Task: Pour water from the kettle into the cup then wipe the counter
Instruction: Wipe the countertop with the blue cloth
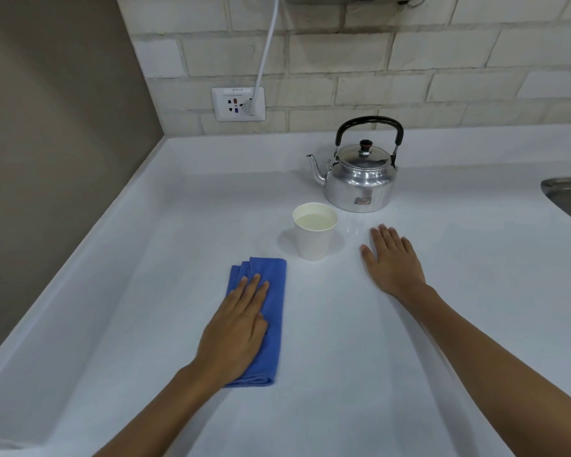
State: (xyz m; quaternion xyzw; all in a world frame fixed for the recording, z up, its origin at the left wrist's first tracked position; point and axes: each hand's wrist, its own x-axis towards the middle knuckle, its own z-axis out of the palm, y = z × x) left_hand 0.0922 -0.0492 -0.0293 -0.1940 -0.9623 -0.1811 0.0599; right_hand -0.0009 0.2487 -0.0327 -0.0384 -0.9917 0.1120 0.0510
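A shiny metal kettle (360, 179) with a black handle stands upright at the back of the white counter (343, 357), spout pointing left. In front of it stands a white paper cup (314, 232) holding water. A folded blue cloth (272, 311) lies flat to the left of the cup. My left hand (238, 328) rests flat on the cloth, fingers extended and pressing down. My right hand (393, 262) lies flat on the bare counter, right of the cup and in front of the kettle, fingers spread and holding nothing.
A steel sink edge (567, 196) shows at the far right. A wall socket (238, 103) with a white cable (267, 51) plugged in sits on the brick-tiled back wall. A beige side wall (47, 159) bounds the counter on the left.
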